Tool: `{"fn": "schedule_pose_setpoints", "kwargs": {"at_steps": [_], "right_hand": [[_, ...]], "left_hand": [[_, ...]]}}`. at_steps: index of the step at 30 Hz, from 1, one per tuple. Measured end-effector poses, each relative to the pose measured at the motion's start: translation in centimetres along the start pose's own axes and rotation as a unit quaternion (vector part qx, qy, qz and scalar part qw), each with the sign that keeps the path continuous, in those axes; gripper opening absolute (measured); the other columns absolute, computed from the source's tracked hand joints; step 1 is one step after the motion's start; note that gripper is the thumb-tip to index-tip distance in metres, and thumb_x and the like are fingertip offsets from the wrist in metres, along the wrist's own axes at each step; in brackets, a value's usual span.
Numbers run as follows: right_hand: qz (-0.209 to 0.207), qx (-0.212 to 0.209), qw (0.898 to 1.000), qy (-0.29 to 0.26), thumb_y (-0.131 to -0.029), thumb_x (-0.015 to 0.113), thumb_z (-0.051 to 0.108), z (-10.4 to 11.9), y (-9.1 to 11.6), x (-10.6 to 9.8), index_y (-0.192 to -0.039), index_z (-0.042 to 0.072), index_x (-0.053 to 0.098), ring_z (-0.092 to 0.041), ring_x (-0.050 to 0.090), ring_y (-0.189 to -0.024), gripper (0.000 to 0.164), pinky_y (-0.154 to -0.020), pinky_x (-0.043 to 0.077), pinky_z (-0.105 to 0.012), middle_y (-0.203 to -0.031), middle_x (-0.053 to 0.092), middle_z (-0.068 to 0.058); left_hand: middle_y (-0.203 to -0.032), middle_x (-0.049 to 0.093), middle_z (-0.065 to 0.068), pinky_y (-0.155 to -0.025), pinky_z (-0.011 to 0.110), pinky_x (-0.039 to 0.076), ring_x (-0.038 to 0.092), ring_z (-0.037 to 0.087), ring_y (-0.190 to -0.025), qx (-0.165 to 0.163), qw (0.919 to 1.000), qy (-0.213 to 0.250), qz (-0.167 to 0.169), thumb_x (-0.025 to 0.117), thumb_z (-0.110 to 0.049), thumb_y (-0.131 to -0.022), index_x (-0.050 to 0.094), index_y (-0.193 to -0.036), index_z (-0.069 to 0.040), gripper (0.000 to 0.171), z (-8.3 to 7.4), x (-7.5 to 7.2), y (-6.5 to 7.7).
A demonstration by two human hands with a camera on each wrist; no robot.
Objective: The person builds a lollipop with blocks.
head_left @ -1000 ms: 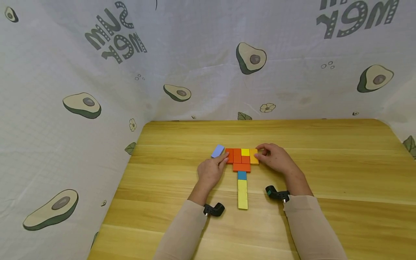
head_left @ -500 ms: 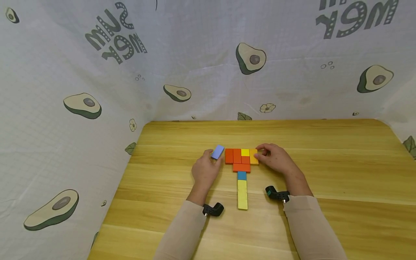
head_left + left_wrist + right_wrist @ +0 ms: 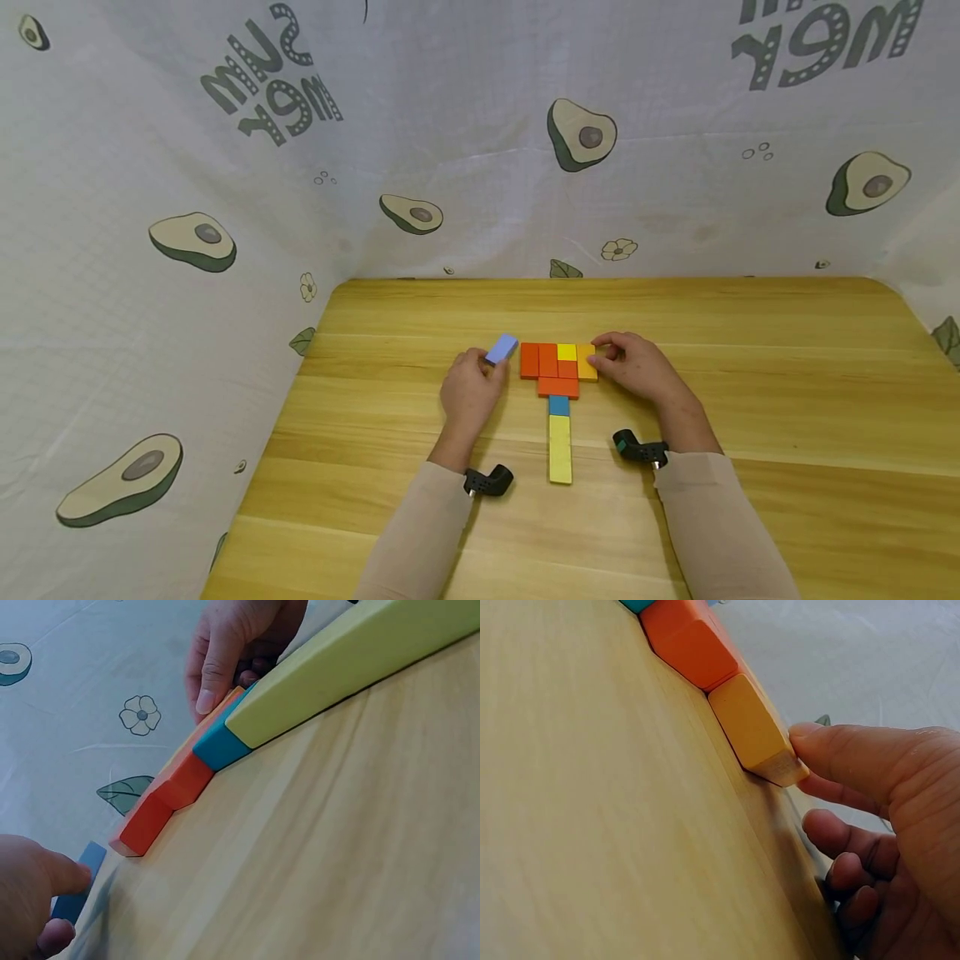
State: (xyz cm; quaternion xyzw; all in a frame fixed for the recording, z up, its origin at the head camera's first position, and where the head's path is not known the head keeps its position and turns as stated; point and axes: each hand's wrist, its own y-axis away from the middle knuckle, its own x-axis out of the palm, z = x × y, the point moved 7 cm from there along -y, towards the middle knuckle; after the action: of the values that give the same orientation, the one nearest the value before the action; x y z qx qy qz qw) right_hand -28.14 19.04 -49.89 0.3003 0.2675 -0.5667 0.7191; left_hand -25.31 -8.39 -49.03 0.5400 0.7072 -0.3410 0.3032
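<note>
My left hand [image 3: 468, 387] pinches a periwinkle-blue block [image 3: 501, 349] between thumb and fingers, tilted at the left end of a flat arrangement of toy blocks. In the left wrist view part of that block [image 3: 94, 859] shows beyond the thumb. My right hand [image 3: 641, 367] holds the outer edge of a yellow-orange block [image 3: 587, 367] with thumb and index finger; the other fingers curl beside it. Several red-orange blocks [image 3: 529, 361] and a small yellow block [image 3: 566, 352] fill out the top. Below them run a teal-blue block [image 3: 558, 406] and a long pale-yellow block [image 3: 560, 450].
All the blocks lie on a wood-grain table [image 3: 750, 375]. A white cloth [image 3: 480, 150] with avocado prints hangs behind and to the left of it. Black wrist cameras [image 3: 491, 481] sit on both forearms, close above the tabletop.
My left hand has left the leftmost red-orange block, moved left and taken hold of the periwinkle-blue block. The right hand stays at the yellow-orange block.
</note>
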Motion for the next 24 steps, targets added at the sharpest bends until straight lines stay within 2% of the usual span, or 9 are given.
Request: {"fn": "schedule_pose_setpoints", "kwargs": {"at_steps": [6,9,11,14,19,24], "right_hand": [[-0.001,0.0,1.0,-0.006,-0.099,0.068,0.033,-0.1,0.1,0.0,-0.13,0.005,0.064,-0.026,0.055,-0.09,0.042,-0.079,0.044,-0.035,-0.105,0.063,-0.013],[0.0,0.0,1.0,-0.011,-0.099,0.068,0.033,-0.1,0.1,0.0,-0.13,0.005,0.064,-0.025,0.055,-0.089,0.042,-0.078,0.044,-0.034,-0.104,0.063,-0.012],[0.0,0.0,1.0,-0.014,-0.099,0.068,0.033,-0.1,0.1,0.0,-0.13,0.005,0.064,-0.025,0.055,-0.089,0.042,-0.078,0.044,-0.034,-0.104,0.064,-0.012],[-0.001,-0.002,1.0,-0.014,-0.099,0.069,0.033,0.0,0.1,0.0,-0.13,0.005,0.065,-0.025,0.055,-0.089,0.042,-0.078,0.044,-0.034,-0.105,0.064,-0.012],[-0.002,-0.005,1.0,-0.013,-0.099,0.068,0.033,0.0,0.1,-0.1,-0.13,0.005,0.065,-0.024,0.056,-0.087,0.042,-0.078,0.045,-0.034,-0.104,0.065,-0.012],[-0.002,-0.005,1.0,-0.015,-0.099,0.068,0.033,0.1,0.1,0.0,-0.13,0.005,0.065,-0.023,0.056,-0.087,0.042,-0.078,0.045,-0.034,-0.105,0.066,-0.012]], "left_hand": [[-0.09,0.073,0.003,-0.061,0.028,0.048,0.066,0.018,-0.074,0.016,0.9969,0.074,-0.021,0.076,-0.038,-0.093,0.075,-0.113,-0.008,0.036,-0.6,-0.1,-0.2],[-0.099,0.075,0.005,-0.064,0.028,0.046,0.067,0.021,-0.083,0.022,0.9915,0.128,-0.006,0.076,-0.037,-0.093,0.074,-0.117,-0.008,0.037,-1.1,0.1,-0.7],[-0.104,0.075,0.004,-0.065,0.025,0.044,0.065,0.02,-0.087,0.025,0.988,0.152,0.018,0.075,-0.038,-0.094,0.073,-0.12,-0.009,0.039,-1.6,0.4,-1.2],[-0.108,0.074,0.002,-0.064,0.024,0.041,0.062,0.018,-0.087,0.036,0.9847,0.156,0.069,0.074,-0.039,-0.095,0.072,-0.124,-0.013,0.04,-2.9,1.2,-2.5],[-0.112,0.071,0.001,-0.077,0.028,0.05,0.062,0.017,-0.095,0.062,0.9778,0.12,0.161,0.071,-0.037,-0.097,0.069,-0.13,-0.015,0.04,-5.2,3.0,-4.5],[-0.115,0.071,0.004,-0.091,0.034,0.054,0.064,0.019,-0.101,0.06,0.9726,0.083,0.209,0.071,-0.036,-0.098,0.068,-0.132,-0.013,0.041,-6.2,4.3,-5.7]]}}
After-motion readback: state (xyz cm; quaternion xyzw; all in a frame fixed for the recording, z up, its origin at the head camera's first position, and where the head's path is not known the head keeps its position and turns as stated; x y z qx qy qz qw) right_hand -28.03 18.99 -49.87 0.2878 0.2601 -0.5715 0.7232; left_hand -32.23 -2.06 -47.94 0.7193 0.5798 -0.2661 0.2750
